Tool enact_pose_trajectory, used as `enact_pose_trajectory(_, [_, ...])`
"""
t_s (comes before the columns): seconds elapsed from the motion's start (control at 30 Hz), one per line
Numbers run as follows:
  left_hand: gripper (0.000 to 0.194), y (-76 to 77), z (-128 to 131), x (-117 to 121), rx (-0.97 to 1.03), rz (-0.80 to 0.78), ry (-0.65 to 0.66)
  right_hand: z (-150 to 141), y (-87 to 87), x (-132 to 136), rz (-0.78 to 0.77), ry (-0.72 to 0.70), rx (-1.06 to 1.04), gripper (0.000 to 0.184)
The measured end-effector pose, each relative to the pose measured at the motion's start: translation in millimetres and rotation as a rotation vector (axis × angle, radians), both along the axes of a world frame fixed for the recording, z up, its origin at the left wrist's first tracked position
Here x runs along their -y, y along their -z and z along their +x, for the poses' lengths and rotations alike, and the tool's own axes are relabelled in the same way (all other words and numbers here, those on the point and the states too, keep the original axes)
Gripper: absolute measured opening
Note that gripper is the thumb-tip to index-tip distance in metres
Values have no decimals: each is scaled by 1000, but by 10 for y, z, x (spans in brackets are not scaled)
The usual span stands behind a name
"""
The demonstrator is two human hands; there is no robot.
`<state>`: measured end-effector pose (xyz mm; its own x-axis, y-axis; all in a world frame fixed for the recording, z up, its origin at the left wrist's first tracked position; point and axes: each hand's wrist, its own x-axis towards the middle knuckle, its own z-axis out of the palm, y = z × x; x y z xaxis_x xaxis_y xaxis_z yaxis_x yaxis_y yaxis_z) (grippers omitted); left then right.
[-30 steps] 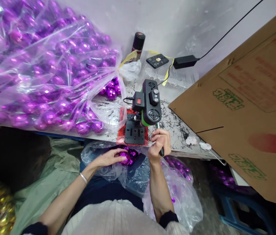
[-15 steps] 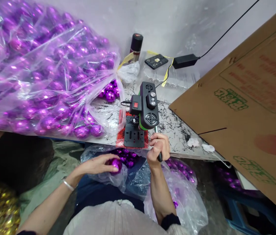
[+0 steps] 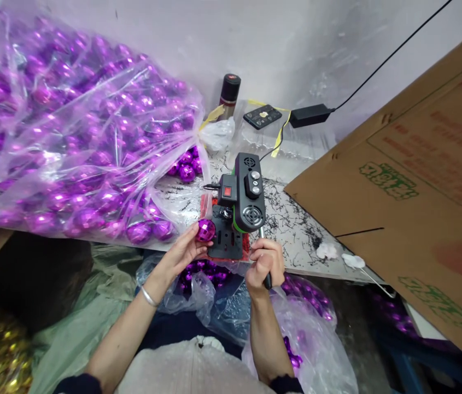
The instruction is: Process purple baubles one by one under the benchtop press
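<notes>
My left hand (image 3: 183,250) pinches a shiny purple faceted ball ornament (image 3: 205,230) at the left edge of the black base plate of a small bench press (image 3: 250,191). My right hand (image 3: 266,264) is wrapped round the press's lever handle (image 3: 268,280), to the right of the base. The press has a dark head with round vents and a red switch on a side box. A red mat (image 3: 246,243) shows from under its base. More purple balls (image 3: 206,273) lie in clear plastic on my lap, just below the table edge.
A big clear bag of purple balls (image 3: 91,137) covers the table's left side. A cardboard box (image 3: 398,191) leans in at right. Behind the press are a dark bottle (image 3: 229,96), a phone-like black item (image 3: 262,116) and a power adapter (image 3: 311,115). Black clippings litter the tabletop.
My left hand has lifted the purple ball from above my lap up to the press's base plate. My right hand keeps its grip on the lever handle. The view has shifted slightly.
</notes>
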<state>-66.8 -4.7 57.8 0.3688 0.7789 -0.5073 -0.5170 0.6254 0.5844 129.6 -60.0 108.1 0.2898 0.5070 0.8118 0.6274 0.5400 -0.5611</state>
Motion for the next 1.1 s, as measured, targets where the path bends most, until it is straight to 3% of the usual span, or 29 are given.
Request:
enact_pose_trajectory(0.17, [56,6,111,11,-112,79,-11,-1,12,0,1,-18,-14,35])
enact_pose_trajectory(0.3, [74,75,264,-8,-347,284,-36,7,7,12,-12,-41,-21,35])
enact_pose_trajectory(0.47, [67,136,375,-30,-749,603,6,7,-7,30,-22,-45,-16,34])
enact_pose_trajectory(0.57, [66,153,398,-50,-889,737,58,1,-16,33,-22,-45,-14,34])
enact_pose_trajectory(0.83, [67,362,425,-54,-1062,1053,55,-10,-35,16,-10,-25,-9,35])
enact_pose_trajectory(1.1, [67,426,427,-46,-1078,1110,45,-60,-195,-1,-32,2,-61,38])
